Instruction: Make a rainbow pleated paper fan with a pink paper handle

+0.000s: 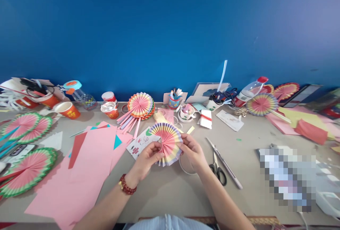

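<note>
A pleated paper fan [168, 139], pink in the middle with yellow and lilac bands, is spread nearly into a full round between my hands. My left hand [147, 159] pinches it near its centre on the left side. At the fan's right edge, the thumb and fingers of my right hand [192, 150] are closed on the pleats. Under and behind the fan lies a white printed card [138, 145]. A pale ring [186, 168] shows partly beneath my right hand. Black-handled scissors [219, 173] and a grey pen-like stick [225, 164] lie to the right.
Pink paper sheets [90, 166] cover the table's left side, beside finished green-edged fans [30, 171]. A stack of fans [140, 107], paper cups [67, 110], a pen cup [174, 101] and a bottle [249, 91] line the blue wall. A blurred-out device [285, 178] lies right.
</note>
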A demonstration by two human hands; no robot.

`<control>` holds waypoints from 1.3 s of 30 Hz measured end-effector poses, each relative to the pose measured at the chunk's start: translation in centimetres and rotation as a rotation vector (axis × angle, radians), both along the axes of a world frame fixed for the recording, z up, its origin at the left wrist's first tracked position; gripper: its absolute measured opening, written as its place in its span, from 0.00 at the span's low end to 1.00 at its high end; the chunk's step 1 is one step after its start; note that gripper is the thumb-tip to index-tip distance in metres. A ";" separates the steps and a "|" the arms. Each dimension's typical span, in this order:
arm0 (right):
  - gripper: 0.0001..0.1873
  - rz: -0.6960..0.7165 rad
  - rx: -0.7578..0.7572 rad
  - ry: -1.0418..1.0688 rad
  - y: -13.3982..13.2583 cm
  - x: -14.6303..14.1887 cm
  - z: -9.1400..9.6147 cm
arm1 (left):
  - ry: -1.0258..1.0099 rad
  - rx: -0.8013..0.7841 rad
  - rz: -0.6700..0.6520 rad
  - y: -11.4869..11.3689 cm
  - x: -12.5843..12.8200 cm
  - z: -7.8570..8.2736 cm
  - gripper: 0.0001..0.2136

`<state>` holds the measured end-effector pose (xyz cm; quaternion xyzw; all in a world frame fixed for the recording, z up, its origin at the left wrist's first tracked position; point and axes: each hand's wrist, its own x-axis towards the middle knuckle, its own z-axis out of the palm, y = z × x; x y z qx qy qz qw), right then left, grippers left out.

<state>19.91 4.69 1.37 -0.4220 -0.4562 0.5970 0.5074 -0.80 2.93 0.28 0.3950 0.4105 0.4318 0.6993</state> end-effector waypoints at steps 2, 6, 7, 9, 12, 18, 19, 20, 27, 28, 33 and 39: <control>0.17 0.012 -0.005 0.010 0.0 0.0 0.0 | 0.001 0.021 -0.004 -0.1 0.0 0.0 0.15; 0.16 0.019 -0.002 0.029 -0.1 -0.2 -0.1 | -0.011 0.044 -0.005 -0.1 0.0 0.0 0.12; 0.16 0.011 0.003 0.028 -0.1 -0.2 -0.1 | -0.007 0.045 -0.002 -0.1 0.0 0.1 0.12; 0.16 0.004 0.008 0.028 0.0 -0.1 -0.1 | 0.002 0.046 0.003 -0.2 0.1 0.2 0.13; 0.15 0.026 0.038 0.016 0.0 0.1 0.1 | 0.003 0.081 -0.004 -0.3 0.1 0.4 0.13; 0.19 0.101 0.159 -0.025 -0.5 0.1 1.1 | -0.019 0.167 -0.094 -0.6 0.2 0.3 0.12; 0.22 0.106 0.150 0.003 -0.6 0.0 1.1 | -0.005 0.181 -0.099 -0.6 0.3 0.2 0.12; 0.24 0.104 0.134 0.030 -0.7 -0.2 1.1 | 0.012 0.199 -0.101 -0.7 0.4 0.1 0.13; 0.20 0.027 -0.025 0.118 -1.3 -1.3 0.6 | 0.017 0.253 0.062 -0.4 0.4 0.0 0.20; 0.20 0.050 -0.031 0.124 -1.4 -1.3 0.6 | 0.009 0.241 0.115 -0.3 0.3 0.1 0.19; 0.19 -0.039 -0.029 0.189 -1.5 -1.3 1.0 | 0.015 0.198 0.276 0.1 -0.3 0.7 0.15; 0.19 -0.165 0.020 0.221 -1.6 -1.1 1.4 | 0.048 0.196 0.352 -0.3 -0.4 0.2 0.15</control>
